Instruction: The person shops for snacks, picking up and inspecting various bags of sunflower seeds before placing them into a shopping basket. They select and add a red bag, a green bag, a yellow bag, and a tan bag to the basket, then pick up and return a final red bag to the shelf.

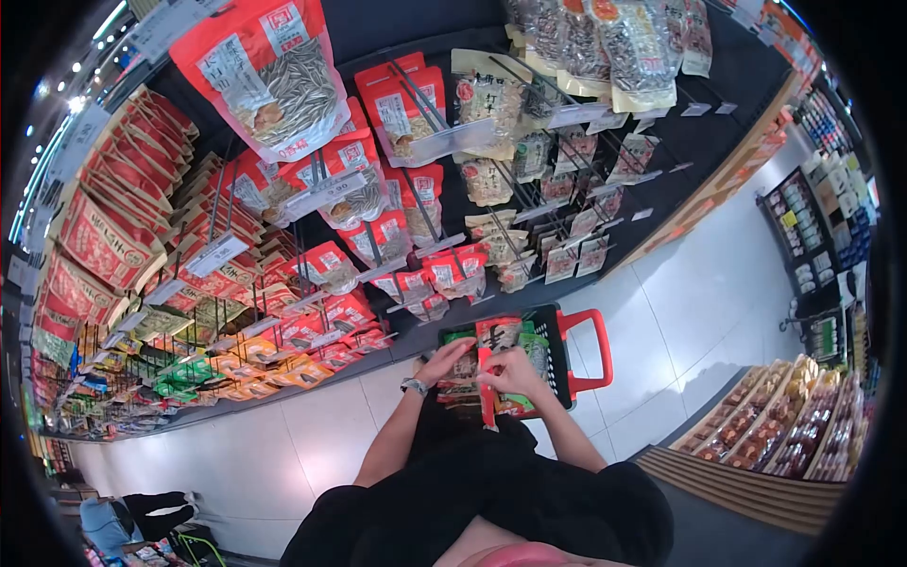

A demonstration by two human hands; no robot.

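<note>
Carefully, the right hand [512, 372] pinches a glossy red plastic packet [498, 333], left hand [446, 363] open; lopsided grip might let it slip.

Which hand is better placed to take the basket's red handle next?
Right, I'd judge: the right hand is nearer the red handle, while the left hand is across the basket. The right seems to pinch a red packet, so it would need freeing first.
</note>
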